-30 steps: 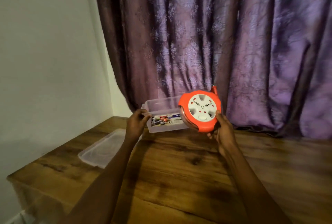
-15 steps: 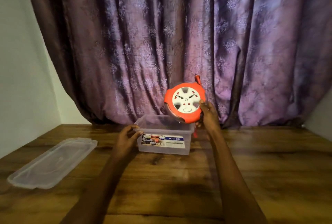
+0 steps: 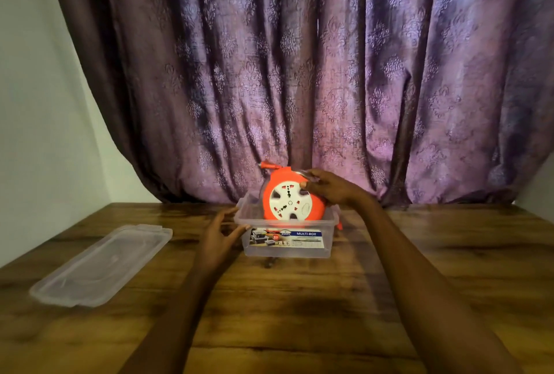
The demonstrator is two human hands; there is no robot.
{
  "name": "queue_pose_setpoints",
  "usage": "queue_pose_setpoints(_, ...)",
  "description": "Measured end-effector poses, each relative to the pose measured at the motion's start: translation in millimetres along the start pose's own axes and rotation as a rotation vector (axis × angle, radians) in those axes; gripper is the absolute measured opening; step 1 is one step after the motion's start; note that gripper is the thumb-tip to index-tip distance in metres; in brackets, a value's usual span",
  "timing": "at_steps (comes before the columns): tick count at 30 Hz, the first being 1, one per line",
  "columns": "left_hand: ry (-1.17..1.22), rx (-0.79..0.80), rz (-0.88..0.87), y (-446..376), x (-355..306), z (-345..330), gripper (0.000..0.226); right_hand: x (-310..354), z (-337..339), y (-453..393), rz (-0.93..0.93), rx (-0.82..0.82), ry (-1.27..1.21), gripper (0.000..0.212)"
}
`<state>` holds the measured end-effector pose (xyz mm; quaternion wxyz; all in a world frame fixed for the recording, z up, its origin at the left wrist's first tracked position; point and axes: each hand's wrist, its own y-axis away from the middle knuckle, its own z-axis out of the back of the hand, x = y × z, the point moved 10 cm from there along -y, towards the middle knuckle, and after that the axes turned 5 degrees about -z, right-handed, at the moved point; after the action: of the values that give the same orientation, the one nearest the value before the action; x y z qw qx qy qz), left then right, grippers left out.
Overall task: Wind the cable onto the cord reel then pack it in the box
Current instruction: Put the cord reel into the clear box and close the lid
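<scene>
Right hand (image 3: 328,186) grip closed on cord reel (image 3: 292,198), standing upright in box (image 3: 328,238). Left hand (image 3: 220,234) open, fingers touching box's left rim.

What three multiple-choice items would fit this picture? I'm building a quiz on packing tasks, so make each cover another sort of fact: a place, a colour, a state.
1. Where does the lid lie?
A. on the box
B. on the table, left of the box
C. in the right hand

2. What colour is the cord reel's body?
A. orange
B. blue
C. green

3. What is the right hand doing?
A. resting flat on the table
B. holding the lid
C. gripping the reel in the box

Key: 1 B, the lid lies flat on the wooden table; 2 A, orange rim around a white face; 3 C, fingers curl over the reel's top edge.
</scene>
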<state>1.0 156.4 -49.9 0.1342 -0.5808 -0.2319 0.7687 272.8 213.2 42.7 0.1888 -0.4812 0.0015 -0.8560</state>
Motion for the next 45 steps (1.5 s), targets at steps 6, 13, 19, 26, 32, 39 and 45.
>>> queue_pose_setpoints(6, -0.102, -0.013, -0.036, -0.6, -2.3, 0.1, 0.052, -5.7, -10.9, -20.1, -0.063, 0.150, 0.218, 0.039)
queue_pose_setpoints(13, -0.155, -0.048, -0.053, 2.4, -4.5, 0.4, 0.051, -12.9, -14.9, -27.9, -0.108, 0.174, 0.327, 0.032)
queue_pose_setpoints(19, -0.200, -0.072, -0.062, 2.1, -6.2, 2.6, 0.049, -11.1, -32.5, -31.3, -0.126, 0.225, 0.446, 0.037)
queue_pose_setpoints(26, -0.218, -0.058, -0.062, 2.4, -4.1, 0.5, 0.049, -21.7, -25.6, -40.6, -0.136, -0.014, 0.461, 0.042)
queue_pose_setpoints(32, -0.308, -0.078, -0.092, 3.7, -10.3, 2.1, 0.049, -12.1, -28.0, -40.6, -0.098, -0.073, 0.666, 0.033)
queue_pose_setpoints(39, -0.473, -0.009, -0.118, 5.7, -13.8, 1.0, 0.051, -21.3, -10.7, -22.4, -0.113, -0.183, 0.586, 0.032)
queue_pose_setpoints(45, -1.001, -0.122, -0.121, 4.0, -18.7, 60.8, 0.055, 2.5, -9.1, 10.8, 0.044, -0.359, 0.508, 0.023)
